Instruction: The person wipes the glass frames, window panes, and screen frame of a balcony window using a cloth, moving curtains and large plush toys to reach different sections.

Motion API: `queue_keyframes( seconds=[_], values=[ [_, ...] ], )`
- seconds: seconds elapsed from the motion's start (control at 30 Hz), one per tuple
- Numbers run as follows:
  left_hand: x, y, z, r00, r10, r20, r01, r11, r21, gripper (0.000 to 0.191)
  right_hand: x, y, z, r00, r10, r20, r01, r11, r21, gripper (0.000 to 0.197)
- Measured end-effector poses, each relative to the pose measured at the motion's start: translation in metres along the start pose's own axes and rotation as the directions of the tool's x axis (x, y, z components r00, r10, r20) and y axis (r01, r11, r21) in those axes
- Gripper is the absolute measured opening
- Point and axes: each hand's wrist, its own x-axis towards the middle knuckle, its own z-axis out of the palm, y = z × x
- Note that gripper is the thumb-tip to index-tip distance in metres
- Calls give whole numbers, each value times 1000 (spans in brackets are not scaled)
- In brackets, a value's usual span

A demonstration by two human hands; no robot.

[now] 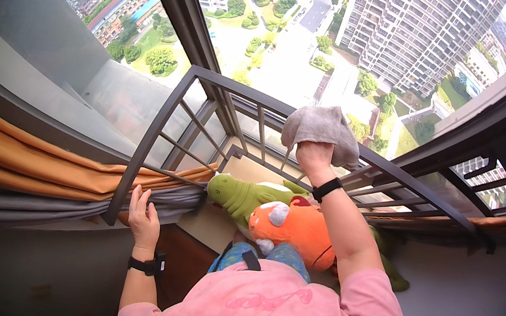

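A grey cloth (322, 132) is draped over the fingers of my right hand (316, 156), which is raised at the top rail of a dark metal window guardrail (244, 87). The cloth hides most of those fingers. Beside the guardrail's left post, my left hand (143, 217) is lifted with its fingers apart and holds nothing; whether it touches the post I cannot tell. Between my arms, on the sill, lie a green plush toy (239, 196) and an orange plush toy (296, 230) with whitish-grey ears.
Orange curtains (34, 146) and grey curtains (49, 204) hang on the left, passing close to the guardrail post. Beyond the rail are dark window frames (182, 10), with tall buildings and trees far below. A pale wall (466, 294) stands at the right.
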Motion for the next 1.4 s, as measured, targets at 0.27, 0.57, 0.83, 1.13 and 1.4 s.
queue_keyframes(
  seconds=[0.27,0.57,0.83,1.13,1.4],
  values=[
    [-36,-74,-36,981,-138,-137,162,970,181,27,80,-101,41,988,-134,-78,138,989,49,38],
    [-53,-87,-53,956,-238,-173,254,964,81,27,158,-173,72,984,-179,21,174,974,144,19],
    [-53,-92,-52,961,-225,-159,235,971,45,31,165,-187,78,899,-436,-53,431,853,295,23],
    [-56,-95,-50,958,-227,-173,230,973,-1,33,37,-273,74,675,-728,-119,618,469,631,40],
    [-62,-94,-45,927,-326,-184,285,933,-219,45,-76,-340,38,549,-777,-308,618,129,776,44]
  ],
)
